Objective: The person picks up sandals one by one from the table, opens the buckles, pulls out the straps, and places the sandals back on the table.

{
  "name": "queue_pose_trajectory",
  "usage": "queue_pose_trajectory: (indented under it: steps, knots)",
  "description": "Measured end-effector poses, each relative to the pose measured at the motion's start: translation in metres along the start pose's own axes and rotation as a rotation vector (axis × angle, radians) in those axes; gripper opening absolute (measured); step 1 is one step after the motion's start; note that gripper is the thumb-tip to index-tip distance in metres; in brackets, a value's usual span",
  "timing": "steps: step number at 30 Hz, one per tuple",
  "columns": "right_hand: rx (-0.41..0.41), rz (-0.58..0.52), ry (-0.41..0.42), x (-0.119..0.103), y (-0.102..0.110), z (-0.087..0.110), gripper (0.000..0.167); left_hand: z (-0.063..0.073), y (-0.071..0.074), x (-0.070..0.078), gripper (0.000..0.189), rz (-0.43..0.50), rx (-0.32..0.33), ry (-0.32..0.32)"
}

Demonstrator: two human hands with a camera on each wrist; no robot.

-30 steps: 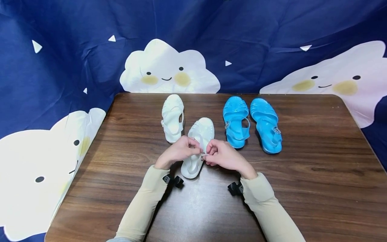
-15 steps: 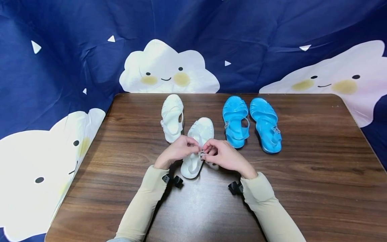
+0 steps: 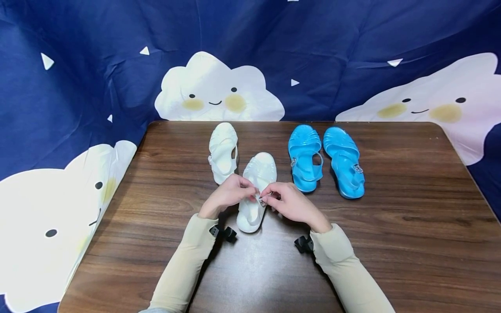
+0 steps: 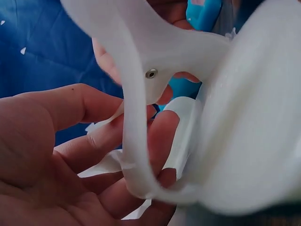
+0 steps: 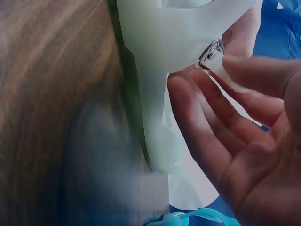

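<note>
A white jelly sandal (image 3: 263, 167) lies on the table, toe pointing away, between my two hands. My left hand (image 3: 230, 194) is at its left side; in the left wrist view the thumb and index finger pinch a thin white strap (image 4: 117, 113), other fingers passing behind the heel band (image 4: 134, 94). My right hand (image 3: 293, 202) is at the sandal's right side. Its thumb and fingers pinch the white strap's end (image 5: 225, 77) beside a silver buckle (image 5: 211, 52). How far the strap runs through the buckle is hard to tell.
Another white sandal (image 3: 224, 145) lies just behind, to the left. Two blue sandals stand at the right, one nearer (image 3: 305, 137) and one farther right (image 3: 341, 143). A blue cloud-print curtain (image 3: 313, 43) hangs behind the wooden table (image 3: 411, 217).
The near sandal's heel has swung slightly right, and its buckle now lies tilted. My right fingertips have shifted a little left over the buckle. The other sandals have stayed put.
</note>
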State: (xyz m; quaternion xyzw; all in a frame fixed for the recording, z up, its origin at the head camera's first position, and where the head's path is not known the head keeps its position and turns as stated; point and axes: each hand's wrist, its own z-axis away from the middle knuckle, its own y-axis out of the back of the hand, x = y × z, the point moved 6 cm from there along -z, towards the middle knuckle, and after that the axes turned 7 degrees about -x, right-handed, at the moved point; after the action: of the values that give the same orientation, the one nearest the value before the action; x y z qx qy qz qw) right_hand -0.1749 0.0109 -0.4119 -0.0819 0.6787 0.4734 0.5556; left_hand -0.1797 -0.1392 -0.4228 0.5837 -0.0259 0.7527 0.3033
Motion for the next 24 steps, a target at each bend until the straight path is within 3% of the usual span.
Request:
queue_pose_trajectory:
  steps: [5, 15, 24]
  knots:
    - [0.015, 0.04, 0.009, 0.0015, 0.0039, 0.0015, 0.01, 0.0012, -0.0023, 0.0025, 0.017, 0.029, 0.002, 0.012]
    - [-0.079, 0.01, 0.027, 0.0041, -0.0018, 0.0003, 0.018, 0.0011, -0.0029, 0.0026, 0.018, 0.015, -0.004, -0.004]
    - [-0.08, 0.005, 0.06, 0.0014, 0.0001, 0.002, 0.016, -0.0012, -0.0022, -0.0009, 0.017, 0.015, -0.002, 0.006]
